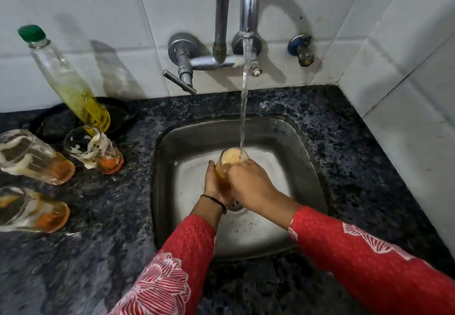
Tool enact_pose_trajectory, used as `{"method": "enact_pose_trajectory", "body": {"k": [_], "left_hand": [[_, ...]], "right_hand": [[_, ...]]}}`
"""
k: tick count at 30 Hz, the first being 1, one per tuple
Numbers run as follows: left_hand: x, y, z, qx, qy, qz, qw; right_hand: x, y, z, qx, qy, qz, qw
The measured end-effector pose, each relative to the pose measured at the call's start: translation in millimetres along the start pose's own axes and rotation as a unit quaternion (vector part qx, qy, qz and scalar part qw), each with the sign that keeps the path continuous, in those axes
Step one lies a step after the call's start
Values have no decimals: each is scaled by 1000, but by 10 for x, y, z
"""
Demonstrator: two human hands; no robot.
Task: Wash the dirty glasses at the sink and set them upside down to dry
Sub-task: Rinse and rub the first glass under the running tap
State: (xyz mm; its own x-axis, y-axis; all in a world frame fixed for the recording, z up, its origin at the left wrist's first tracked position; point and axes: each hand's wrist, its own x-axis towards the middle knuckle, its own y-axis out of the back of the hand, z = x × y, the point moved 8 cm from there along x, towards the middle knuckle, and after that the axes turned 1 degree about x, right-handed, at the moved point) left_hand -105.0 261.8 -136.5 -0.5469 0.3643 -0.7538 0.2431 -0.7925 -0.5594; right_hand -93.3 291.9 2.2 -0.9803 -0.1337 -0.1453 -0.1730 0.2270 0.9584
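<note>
Right now I have the glass (231,158) at the centre of the frame, over the basin of the sink (305,167), mouth up under the water (245,107) falling from the tap (248,2). My left hand (215,186) curls round its lower body from the left side of the picture, and my right hand (251,186) wraps over it from the right, so both grip it and little but the rim shows. It looks filled with cloudy, yellowish water. I judge it thin and stiff, light when empty but heavier now, and slippery with wet residue on the wall; a knock on the steel could chip it. The safest hold is round the thick base and lower wall, not the rim, with one hand always closed on it while the other rubs. Three dirty glasses (96,151) wait on the dark counter (357,142) at the left of the frame, streaked white with orange dregs at the bottom, and a green-capped bottle (71,85) of yellow liquid stands behind them at the upper left. None is yet set upside down to dry, so the job seems early.
</note>
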Motion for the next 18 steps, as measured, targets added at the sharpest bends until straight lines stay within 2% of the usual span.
{"method": "enact_pose_trajectory", "body": {"k": [1,2,3,4,5,6,8,10,11,12,13,14,15,16,17,18], "left_hand": [[9,16,22,-9,-33,-5,999],[-4,25,53,-21,-64,-4,998],[-2,38,75,-20,-83,-5,996],[-1,38,95,-11,-92,-8,996],[-2,41,114,5,-92,-2,996],[6,51,131,27,-81,9,996],[10,55,164,61,-51,39,996],[20,44,143,48,-2,37,998],[14,29,123,32,19,32,999],[7,23,101,26,33,29,999],[20,25,73,27,42,26,998],[32,23,55,39,42,15,998],[25,13,59,57,33,3,998],[13,-5,86,67,12,-11,998],[-1,-22,122,71,-17,-27,997],[-9,-24,146,72,-41,-39,996]], "right_hand": [[10,-20,116,113,-71,18,991],[18,-94,260,269,-153,24,951],[17,-185,343,423,-211,40,880],[5,-270,349,524,-253,45,812],[-12,-360,337,579,-272,46,767],[-29,-408,279,571,-268,28,775],[-28,-421,169,456,-181,-26,871],[-83,-332,132,247,-66,-86,963],[-81,-264,111,91,9,-96,991],[-87,-218,81,-52,65,-102,991],[-79,-193,60,-120,94,-94,984],[-56,-187,50,-125,83,-81,985],[-57,-109,55,-60,31,-54,996],[-41,-70,133,60,-51,-21,997],[-20,-62,231,215,-136,18,967],[-14,-152,355,400,-217,42,890]]}}
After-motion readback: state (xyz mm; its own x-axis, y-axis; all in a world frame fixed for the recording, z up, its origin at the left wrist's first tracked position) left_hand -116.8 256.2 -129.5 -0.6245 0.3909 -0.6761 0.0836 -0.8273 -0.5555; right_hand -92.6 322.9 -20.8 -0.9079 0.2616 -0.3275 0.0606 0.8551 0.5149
